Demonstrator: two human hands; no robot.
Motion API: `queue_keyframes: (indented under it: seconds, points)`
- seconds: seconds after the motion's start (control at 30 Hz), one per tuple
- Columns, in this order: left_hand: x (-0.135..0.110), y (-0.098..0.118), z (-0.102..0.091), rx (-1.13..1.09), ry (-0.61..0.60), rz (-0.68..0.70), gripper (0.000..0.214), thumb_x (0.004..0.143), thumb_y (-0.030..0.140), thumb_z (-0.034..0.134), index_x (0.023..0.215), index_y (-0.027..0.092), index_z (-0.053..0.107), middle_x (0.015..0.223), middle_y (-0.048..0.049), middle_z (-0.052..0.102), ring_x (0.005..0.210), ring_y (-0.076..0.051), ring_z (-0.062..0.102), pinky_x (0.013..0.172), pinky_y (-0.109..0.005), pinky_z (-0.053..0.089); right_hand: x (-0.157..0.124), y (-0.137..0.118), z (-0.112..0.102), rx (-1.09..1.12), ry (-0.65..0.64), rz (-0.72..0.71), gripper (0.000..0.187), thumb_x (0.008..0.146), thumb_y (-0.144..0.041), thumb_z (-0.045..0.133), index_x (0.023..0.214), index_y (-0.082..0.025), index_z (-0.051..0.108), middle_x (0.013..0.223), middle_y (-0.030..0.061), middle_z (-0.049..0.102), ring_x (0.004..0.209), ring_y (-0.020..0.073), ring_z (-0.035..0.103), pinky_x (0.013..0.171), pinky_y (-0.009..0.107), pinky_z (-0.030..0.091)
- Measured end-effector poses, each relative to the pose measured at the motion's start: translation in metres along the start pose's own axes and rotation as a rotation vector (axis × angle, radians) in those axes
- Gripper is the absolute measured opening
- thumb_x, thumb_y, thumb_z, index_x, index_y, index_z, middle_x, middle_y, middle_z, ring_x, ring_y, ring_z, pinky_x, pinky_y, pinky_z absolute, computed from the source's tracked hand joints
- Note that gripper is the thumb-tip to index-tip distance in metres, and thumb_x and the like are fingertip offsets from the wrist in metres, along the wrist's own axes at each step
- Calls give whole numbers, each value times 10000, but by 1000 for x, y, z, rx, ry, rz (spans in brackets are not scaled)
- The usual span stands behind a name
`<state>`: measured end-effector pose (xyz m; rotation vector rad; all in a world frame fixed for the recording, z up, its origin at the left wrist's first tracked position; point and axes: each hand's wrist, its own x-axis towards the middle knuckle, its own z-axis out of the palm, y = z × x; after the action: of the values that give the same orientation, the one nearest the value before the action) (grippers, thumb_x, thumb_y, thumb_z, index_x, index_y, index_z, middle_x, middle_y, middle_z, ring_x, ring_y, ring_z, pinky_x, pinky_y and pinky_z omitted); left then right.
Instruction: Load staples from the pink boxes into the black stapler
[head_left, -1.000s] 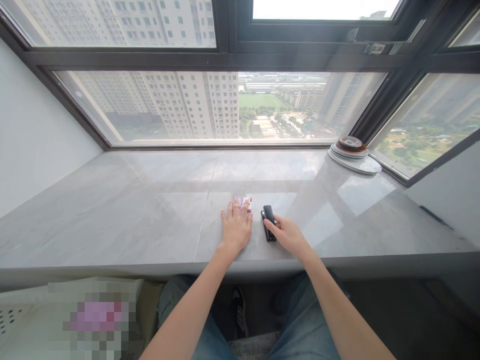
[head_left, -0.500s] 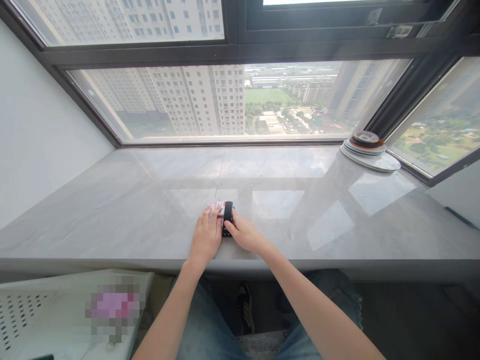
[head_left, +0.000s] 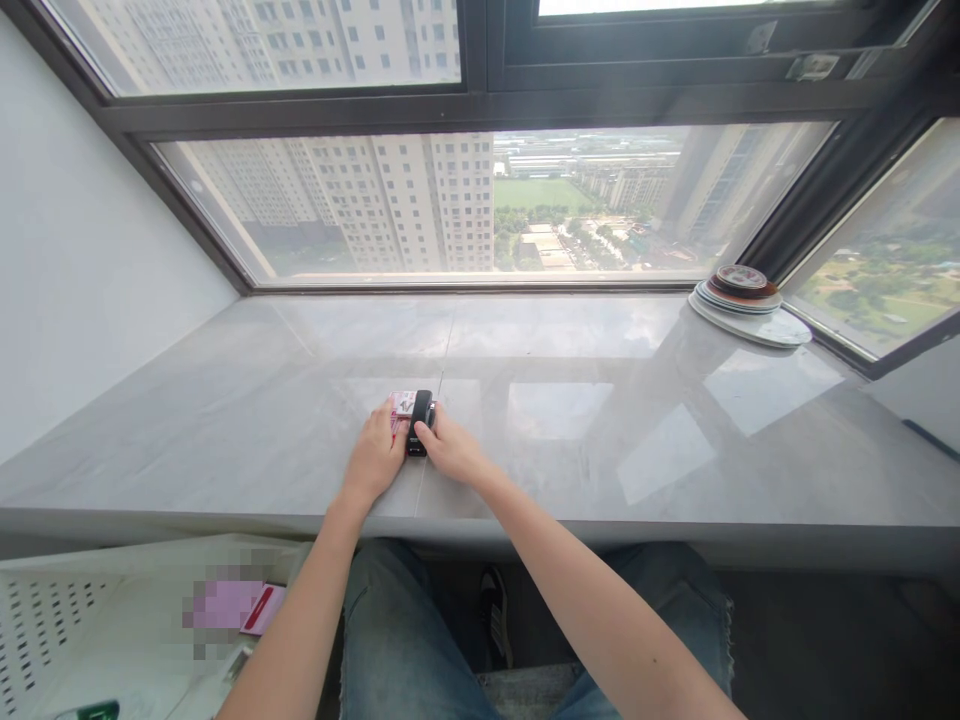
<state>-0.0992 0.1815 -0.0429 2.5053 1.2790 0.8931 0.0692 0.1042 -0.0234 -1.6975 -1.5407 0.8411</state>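
Lying between both hands [head_left: 451, 447] is a black stapler [head_left: 420, 415].

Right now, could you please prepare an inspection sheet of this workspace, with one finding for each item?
Surface: glossy grey ledge with bright reflections.
Items at hand: black stapler beside a pink-and-white box; contact between them unclear.
Clutter: stacked round plates, far-right corner.
Hands: left hand touching the box; right hand gripping the stapler.
Cables: nothing seen.
Surroundings: window ahead; white basket at near left, contents partly blurred.

Black stapler [head_left: 421, 404], pink-and-white box [head_left: 403, 404], grey marbled sill [head_left: 225, 430].
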Motion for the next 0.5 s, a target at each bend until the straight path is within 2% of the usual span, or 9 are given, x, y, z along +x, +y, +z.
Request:
queue_keyframes:
  seconds: [0.13, 0.2, 0.27, 0.3, 0.37, 0.43, 0.5]
  points:
    - [-4, 10, -15, -50, 125, -127, 518, 1050, 365, 378, 1543, 211, 336, 1504, -119, 510, 1396, -266, 471, 1185, -495, 364, -25, 22, -20, 143, 156, 14, 654, 1060, -500, 277, 1614, -154, 230, 936, 50, 695, 888, 223, 658, 856, 357, 508]
    - [-10, 27, -23, -54, 240, -117, 465, 1051, 346, 365, 1494, 213, 408, 1482, -108, 527, 1398, -272, 462, 1192, -500, 353, -45, 41, -41, 129, 269, 13, 600, 1032, -407, 341, 1580, -165, 317, 974, 46, 687, 842, 198, 647, 833, 333, 506]
    - [-20, 56, -24, -59, 310, -69, 415, 1048, 320, 351, 1426, 218, 488, 1437, -97, 556, 1379, -276, 475, 1182, -494, 367, -66, 64, -68, 12, 413, 47, 563, 991, -356, 389, 1518, -163, 425, 1026, 61, 685, 862, 196, 638, 849, 329, 496]
    - [-24, 73, -21, -70, 276, -31, 397, 1046, 310, 351, 1396, 229, 519, 1390, -89, 588, 1335, -275, 512, 1161, -485, 393, -77, 75, -84, -70, 490, 80, 542, 975, -350, 405, 1478, -161, 481, 1037, 71, 684, 896, 207, 633, 877, 339, 489]
    - [-31, 110, -8, -111, 73, 107, 365, 1045, 297, 351, 1322, 261, 586, 1265, -67, 658, 1214, -249, 596, 1093, -435, 458, -99, 97, -113, -195, 569, 142, 511, 968, -345, 402, 1424, -159, 541, 1050, 85, 684, 944, 226, 624, 915, 360, 484]
    - [-33, 140, 12, -127, -120, 206, 355, 1045, 299, 361, 1294, 287, 614, 1224, -44, 683, 1176, -223, 617, 1061, -395, 481, -120, 114, -136, -317, 585, 143, 494, 987, -347, 372, 1413, -182, 561, 1133, 97, 676, 1034, 238, 607, 977, 376, 468]
    - [-31, 158, 33, -89, -190, 223, 377, 1041, 325, 379, 1352, 283, 587, 1345, -47, 640, 1286, -231, 559, 1116, -411, 440, -137, 124, -149, -463, 524, 84, 502, 1008, -372, 365, 1458, -230, 535, 1306, 94, 628, 1244, 254, 528, 1077, 390, 413]
